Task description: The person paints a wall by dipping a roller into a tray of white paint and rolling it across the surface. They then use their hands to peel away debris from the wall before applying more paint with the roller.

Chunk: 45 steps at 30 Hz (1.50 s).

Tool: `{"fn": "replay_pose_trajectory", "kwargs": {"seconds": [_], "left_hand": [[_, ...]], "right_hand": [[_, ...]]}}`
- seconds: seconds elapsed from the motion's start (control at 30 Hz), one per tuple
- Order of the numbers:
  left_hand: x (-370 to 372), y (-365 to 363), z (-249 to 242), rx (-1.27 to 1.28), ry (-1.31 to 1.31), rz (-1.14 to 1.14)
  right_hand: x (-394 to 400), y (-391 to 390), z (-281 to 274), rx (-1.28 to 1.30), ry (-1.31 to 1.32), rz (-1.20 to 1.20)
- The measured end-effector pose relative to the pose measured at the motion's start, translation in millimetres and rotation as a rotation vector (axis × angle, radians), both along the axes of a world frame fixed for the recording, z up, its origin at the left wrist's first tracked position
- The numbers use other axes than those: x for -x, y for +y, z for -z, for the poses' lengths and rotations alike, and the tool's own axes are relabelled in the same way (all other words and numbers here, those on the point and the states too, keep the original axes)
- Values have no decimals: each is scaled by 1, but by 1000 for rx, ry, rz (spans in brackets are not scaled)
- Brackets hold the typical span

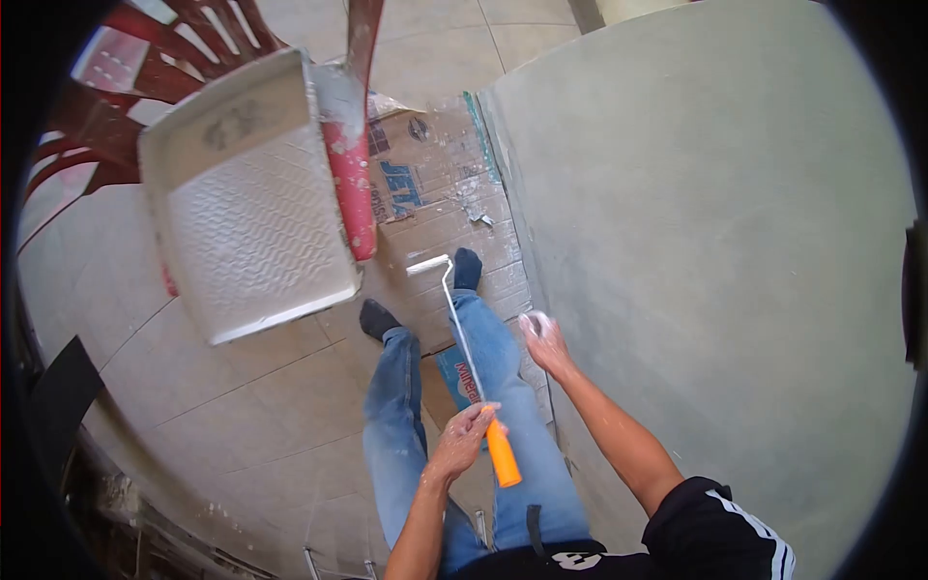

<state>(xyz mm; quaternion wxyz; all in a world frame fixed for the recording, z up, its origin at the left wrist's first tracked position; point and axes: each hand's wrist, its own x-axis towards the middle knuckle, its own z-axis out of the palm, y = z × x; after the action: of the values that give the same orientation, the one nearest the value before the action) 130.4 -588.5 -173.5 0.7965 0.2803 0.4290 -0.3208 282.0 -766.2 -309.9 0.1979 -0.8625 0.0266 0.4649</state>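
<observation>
My left hand (464, 443) is closed around the top of the orange handle (503, 459) of a small paint roller. The roller's thin metal rod runs up to a white roller head (428, 264) above my feet. To the right, near the wall, my right hand (544, 340) is raised with curled fingers on a small whitish thing that I cannot make out. White smears cover the fingers of both hands. A paint tray (261, 227) with wet whitish paint rests on a red chair at the upper left.
A greenish-grey plastered wall (715, 251) fills the right side. Paint-spotted cardboard (435, 184) lies along its foot, over floor tiles (242, 387). The red plastic chair (97, 135) stands at the upper left. A dark object (68, 396) is at the left edge.
</observation>
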Motion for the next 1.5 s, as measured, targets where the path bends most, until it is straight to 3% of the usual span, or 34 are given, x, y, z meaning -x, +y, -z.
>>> {"fn": "replay_pose_trajectory", "kwargs": {"seconds": [0.03, 0.07, 0.17, 0.3, 0.4, 0.5, 0.6, 0.63, 0.73, 0.87, 1.03, 1.1, 1.3, 1.5], "left_hand": [[-6, -9, -14, -10, 2, -13], [19, 28, -30, 61, -54, -36], [24, -7, -53, 47, -122, -88], [14, -44, -98, -3, -262, 115], [3, -42, -129, -124, -410, 242], [19, -30, -117, -130, -430, 255], [47, 40, -108, -275, -368, 205], [71, 56, -94, -372, -302, 199], [144, 109, -89, -659, -2, 119], [251, 149, -105, -737, 341, 6], [364, 130, -131, -693, 554, -84], [389, 115, -144, -677, 582, -127], [425, 104, -164, -641, 507, -340], [406, 163, -170, -662, 548, -70]], "right_hand": [[1, -4, -50, -31, 135, 85], [29, 36, -125, 44, 263, 242], [52, 47, -260, 18, 681, 624], [84, 44, -345, -36, 592, 696], [105, 12, -354, -9, 370, 634], [130, -4, -367, -3, 271, 601], [171, -42, -362, -253, 300, 734], [163, -36, -375, -127, 330, 576], [174, -35, -370, -189, -188, 98], [158, 9, -379, -187, 89, 192], [151, 97, -334, -466, -182, 58], [138, 141, -327, -425, -130, 42], [139, 235, -274, -402, -75, 92], [160, 266, -276, -353, -95, 153]]}}
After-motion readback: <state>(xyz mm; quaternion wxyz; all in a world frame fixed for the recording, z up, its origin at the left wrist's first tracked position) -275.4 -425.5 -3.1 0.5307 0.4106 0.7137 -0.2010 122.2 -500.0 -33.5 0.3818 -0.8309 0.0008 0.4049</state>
